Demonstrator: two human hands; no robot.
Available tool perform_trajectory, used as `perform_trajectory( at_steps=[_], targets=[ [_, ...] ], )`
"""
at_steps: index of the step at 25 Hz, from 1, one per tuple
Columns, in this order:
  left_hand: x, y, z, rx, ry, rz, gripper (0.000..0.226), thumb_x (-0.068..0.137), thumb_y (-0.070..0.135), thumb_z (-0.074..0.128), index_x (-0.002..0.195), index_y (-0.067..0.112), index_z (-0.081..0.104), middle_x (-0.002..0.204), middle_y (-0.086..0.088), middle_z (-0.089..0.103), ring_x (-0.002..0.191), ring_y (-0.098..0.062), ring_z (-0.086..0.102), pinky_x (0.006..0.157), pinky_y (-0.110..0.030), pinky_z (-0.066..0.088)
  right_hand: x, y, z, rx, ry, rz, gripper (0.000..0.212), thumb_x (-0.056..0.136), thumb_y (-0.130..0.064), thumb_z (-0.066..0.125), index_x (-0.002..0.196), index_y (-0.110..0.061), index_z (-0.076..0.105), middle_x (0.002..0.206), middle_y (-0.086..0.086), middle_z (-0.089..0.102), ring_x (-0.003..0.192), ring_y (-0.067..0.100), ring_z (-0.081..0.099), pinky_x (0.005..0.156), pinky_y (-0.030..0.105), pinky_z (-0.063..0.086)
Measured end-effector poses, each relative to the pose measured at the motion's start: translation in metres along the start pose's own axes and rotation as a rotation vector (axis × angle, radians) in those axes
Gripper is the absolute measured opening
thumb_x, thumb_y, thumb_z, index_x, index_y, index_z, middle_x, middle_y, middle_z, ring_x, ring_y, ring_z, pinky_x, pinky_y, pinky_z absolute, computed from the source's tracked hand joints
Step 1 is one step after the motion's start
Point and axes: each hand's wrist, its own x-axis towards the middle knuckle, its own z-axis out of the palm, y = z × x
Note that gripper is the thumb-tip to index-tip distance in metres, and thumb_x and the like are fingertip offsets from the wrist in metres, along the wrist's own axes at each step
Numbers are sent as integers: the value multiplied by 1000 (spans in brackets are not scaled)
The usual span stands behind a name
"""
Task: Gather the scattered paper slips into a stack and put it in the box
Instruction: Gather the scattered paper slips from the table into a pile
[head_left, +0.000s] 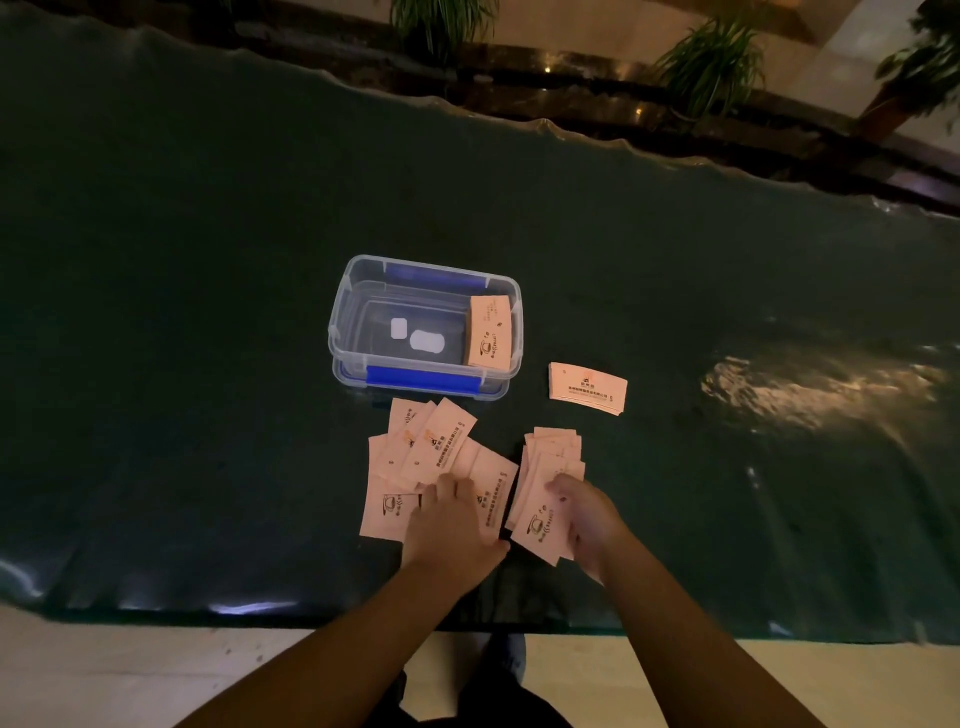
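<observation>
Several pink paper slips (415, 457) lie fanned out on the dark table in front of a clear plastic box (343, 332) with blue clips. My left hand (449, 527) rests flat on the near end of that spread. My right hand (587, 519) grips a loose bundle of slips (543, 486) by its near right side, just right of the spread. One stack of slips (491, 332) leans against the box's right wall inside. Another small stack (587, 388) lies on the table to the right of the box.
The dark glossy table (208, 312) stretches wide on both sides, with its near edge just below my hands. Potted plants (711, 62) and a dark ledge stand beyond the far edge. Two white stickers (418, 336) show on the box floor.
</observation>
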Motion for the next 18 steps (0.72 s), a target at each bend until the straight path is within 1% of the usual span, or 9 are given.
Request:
perform_trajectory(
  at_steps=[2,6,10,13,15,16,18],
  targets=[
    [3,4,5,89,39,13,92,76,67,68,146,18,34,144,-7,41,129,-26,44,105,-43,46,-3,-1,-2,-29,-3,-3,22,100,-21,58,121,-22,65,109,16,78,95,34,77,68,41,60],
    [6,7,11,100,51,58,81,84,55,67,148,18,33,145,-7,42,130,-25,43,109,-43,43,-8,-5,-6,-113,-37,-35,21,100,-22,59,119,-27,63,111,14,77,97,34,75,71,44,59],
    [9,-4,7,76,83,55,73,86,51,64,146,22,34,142,-5,45,127,-23,46,106,-43,44,-10,-14,-5,-151,-63,-45,19,100,-22,59,117,-32,62,109,12,77,95,32,76,70,42,60],
    [11,-15,0,104,111,46,67,87,50,61,143,23,37,139,-4,48,122,-21,48,101,-41,46,-10,-18,-1,-202,-106,-64,21,101,-20,58,115,-36,61,111,10,76,98,31,74,73,43,58],
    [11,-21,-5,129,109,27,68,86,53,60,143,23,38,138,-4,48,120,-21,48,101,-42,46,-11,-24,2,-332,-148,-108,23,100,-20,60,113,-40,60,113,1,73,101,24,71,73,39,55],
    [11,-25,-6,126,100,17,71,85,55,60,144,22,37,139,-4,48,120,-21,47,101,-42,45,-10,-28,5,-430,-182,-147,26,98,-20,62,117,-38,60,116,-4,71,101,18,69,73,36,52],
    [9,-31,-9,97,79,-4,77,84,58,61,147,22,35,140,-3,47,121,-21,47,102,-41,45,-8,-37,11,-652,-251,-232,34,93,-16,68,122,-32,60,121,-3,69,100,10,65,73,30,51]
  ],
)
